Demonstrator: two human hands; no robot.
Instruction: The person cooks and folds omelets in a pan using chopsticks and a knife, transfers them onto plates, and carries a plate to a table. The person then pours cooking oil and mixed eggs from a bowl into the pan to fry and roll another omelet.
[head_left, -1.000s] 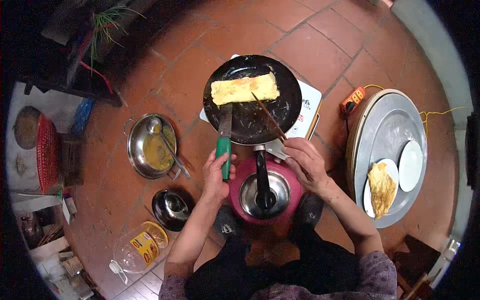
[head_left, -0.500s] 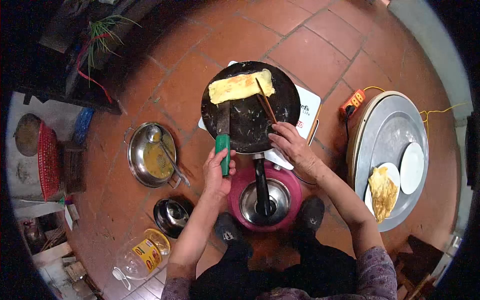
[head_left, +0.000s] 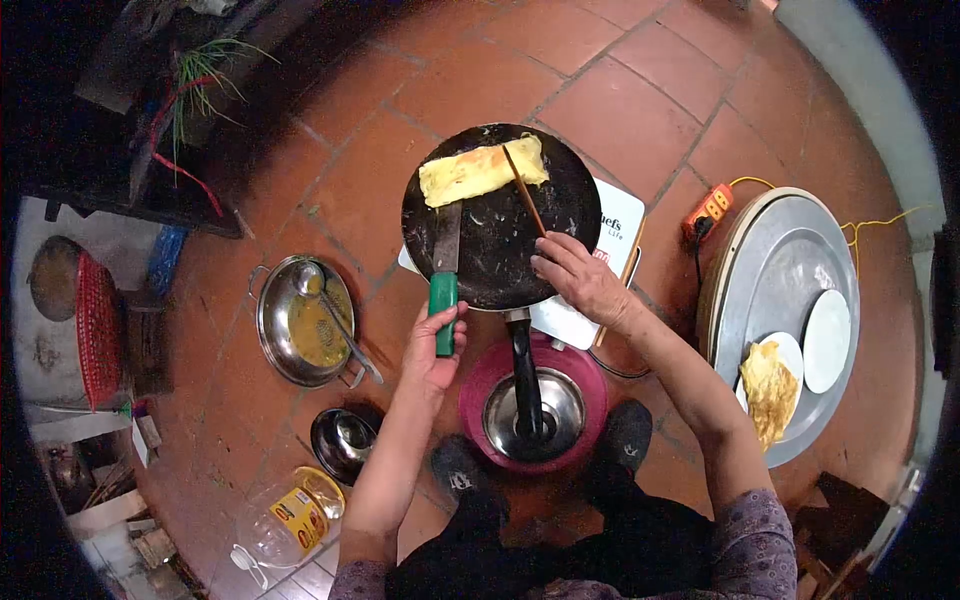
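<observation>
A folded yellow omelette [head_left: 472, 177] lies across the far part of a black frying pan [head_left: 490, 260]. My left hand [head_left: 436, 345] is closed round the green handle of a knife [head_left: 446, 290], whose flat blade reaches the omelette's near edge. Chopsticks [head_left: 525, 192] are pinched in my right hand [head_left: 582, 280], their tips on the omelette's upper right part. The pan rests on a white stove [head_left: 618, 225], and its black handle points toward me over a pink basin [head_left: 478, 393] with a metal lid or bowl.
At the left are a steel pan [head_left: 268, 335] of beaten egg with a ladle [head_left: 345, 335], a metal bowl [head_left: 342, 445] and a plastic bottle [head_left: 285, 520]. A round tray [head_left: 770, 255] at the right bears white plates [head_left: 827, 340], one with cooked egg [head_left: 768, 395].
The chopstick tips have shifted slightly left along the omelette, and my right hand has moved a little with them. The omelette looks more neatly folded. The knife stays nearly in place.
</observation>
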